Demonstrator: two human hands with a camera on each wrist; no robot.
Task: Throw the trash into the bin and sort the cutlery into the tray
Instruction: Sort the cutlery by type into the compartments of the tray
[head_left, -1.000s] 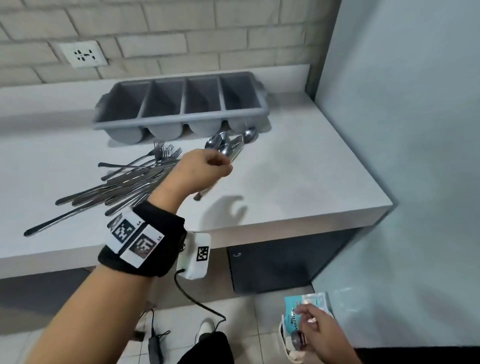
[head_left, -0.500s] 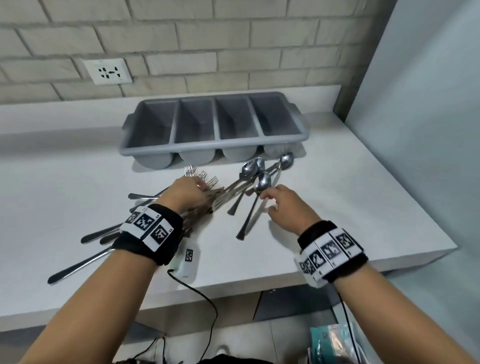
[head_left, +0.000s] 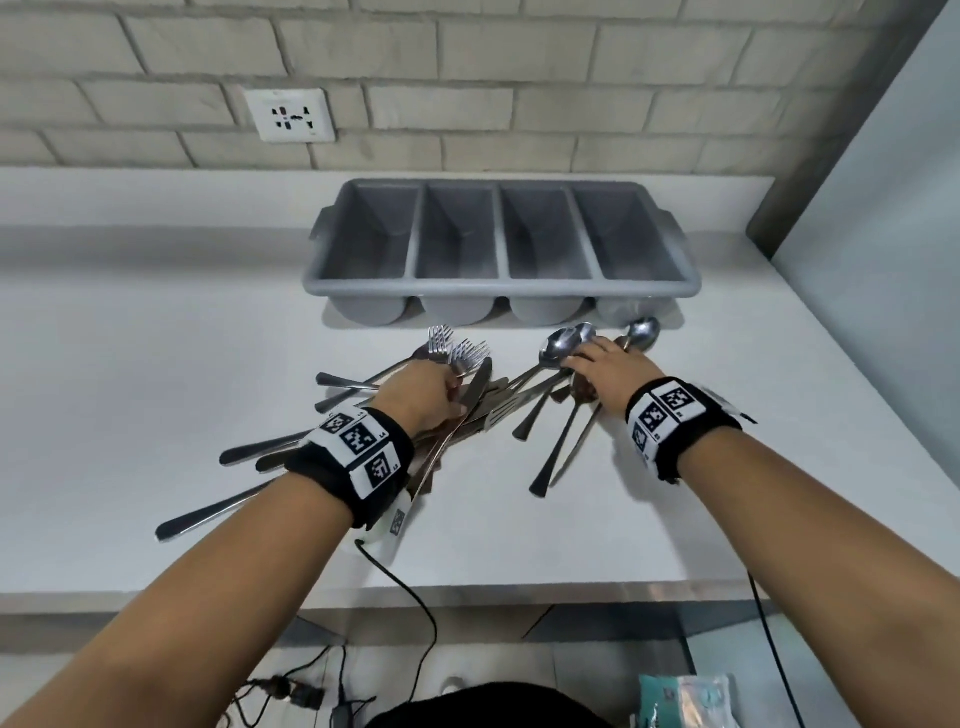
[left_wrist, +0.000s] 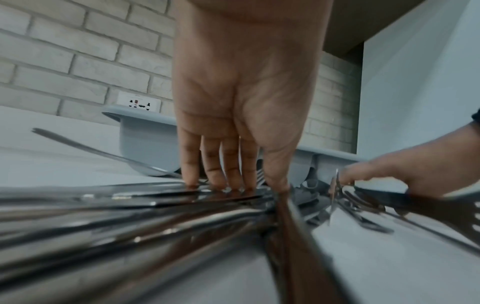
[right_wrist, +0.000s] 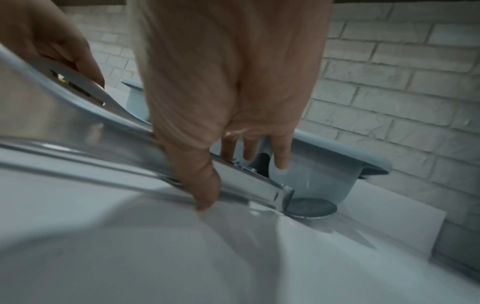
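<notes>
A grey four-compartment tray (head_left: 501, 289) stands at the back of the white counter (head_left: 156, 364), all its slots bare. In front of it lies a heap of cutlery: forks (head_left: 457, 351) and knives (head_left: 475, 389) on the left, spoons (head_left: 558, 340) on the right. My left hand (head_left: 423, 389) rests on the forks and knives; in the left wrist view its straight fingers (left_wrist: 215, 179) press down on the blades. My right hand (head_left: 597, 364) lies over the spoon necks, thumb (right_wrist: 205, 197) on the near side and fingers (right_wrist: 280, 158) stretched across toward the tray (right_wrist: 337, 164).
A wall socket (head_left: 291, 115) sits in the brick wall behind. A pale wall (head_left: 883, 208) closes the counter's right end. Below the front edge hang cables (head_left: 410, 597), and a teal-and-white packet (head_left: 685, 701) lies low at the right.
My right hand has come up from the packet below the counter and landed on the spoons. My left hand has dropped onto the forks and knives.
</notes>
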